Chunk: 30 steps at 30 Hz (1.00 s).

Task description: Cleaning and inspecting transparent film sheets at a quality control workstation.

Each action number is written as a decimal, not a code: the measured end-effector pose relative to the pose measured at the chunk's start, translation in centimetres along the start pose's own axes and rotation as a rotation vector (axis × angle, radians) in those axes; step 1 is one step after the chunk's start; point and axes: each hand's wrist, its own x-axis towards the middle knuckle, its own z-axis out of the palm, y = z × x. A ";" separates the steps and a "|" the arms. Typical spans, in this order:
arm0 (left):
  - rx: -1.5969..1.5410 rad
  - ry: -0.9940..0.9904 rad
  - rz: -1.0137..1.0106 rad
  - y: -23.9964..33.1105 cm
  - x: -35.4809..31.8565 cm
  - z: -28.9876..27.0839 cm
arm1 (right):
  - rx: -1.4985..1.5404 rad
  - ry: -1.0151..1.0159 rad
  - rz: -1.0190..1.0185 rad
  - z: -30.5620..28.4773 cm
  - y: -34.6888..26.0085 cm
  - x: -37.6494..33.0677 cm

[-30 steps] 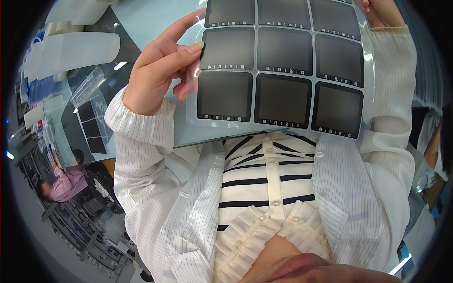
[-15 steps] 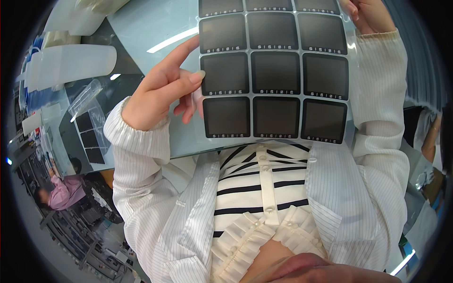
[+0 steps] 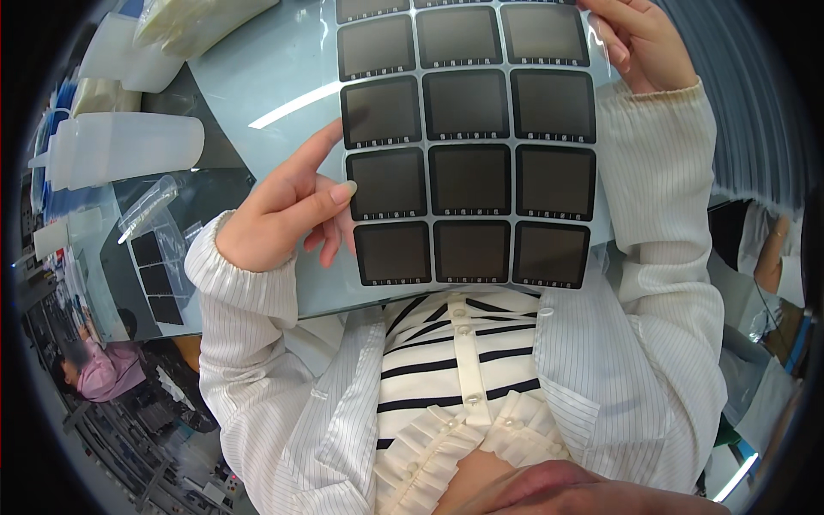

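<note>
A clear sheet of dark rectangular panels (image 3: pixel 469 178), set in rows of three, is held up between my hands in front of my chest. Each panel has a black border and a strip of small pale marks along its lower edge. My left hand (image 3: pixel 292 206) pinches the sheet's left edge, thumb on the front and fingers partly behind it. At the upper right edge my right hand (image 3: pixel 639 39) grips the sheet near its corner. The sheet's far end runs out of the picture at the top.
A glass-topped table (image 3: pixel 249 81) lies under the sheet. To the left are a translucent squeeze bottle (image 3: pixel 129 148), pale plastic bags (image 3: pixel 206 21) and another panel sheet (image 3: pixel 156 279) with clear film. A person in pink (image 3: pixel 112 371) sits at the lower left; another person's arm (image 3: pixel 772 253) shows at right.
The sheet has come lower in the view and slightly left, still held by both hands. More of my right hand shows now. The surroundings have shifted a little with the camera.
</note>
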 end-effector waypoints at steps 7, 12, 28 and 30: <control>0.021 -0.003 -0.014 -0.4 -0.2 0.0 | -0.044 0.021 0.022 0.2 0.5 -0.1; 0.018 0.031 -0.045 -0.5 0.4 0.4 | -0.094 -0.033 -0.002 -0.8 3.3 1.8; 0.711 0.583 0.356 -2.0 2.5 -0.9 | -1.381 0.528 -0.359 -3.2 0.0 -1.4; 0.831 0.763 0.632 -2.5 3.4 -2.5 | -1.345 0.454 -0.367 -4.4 0.9 -0.4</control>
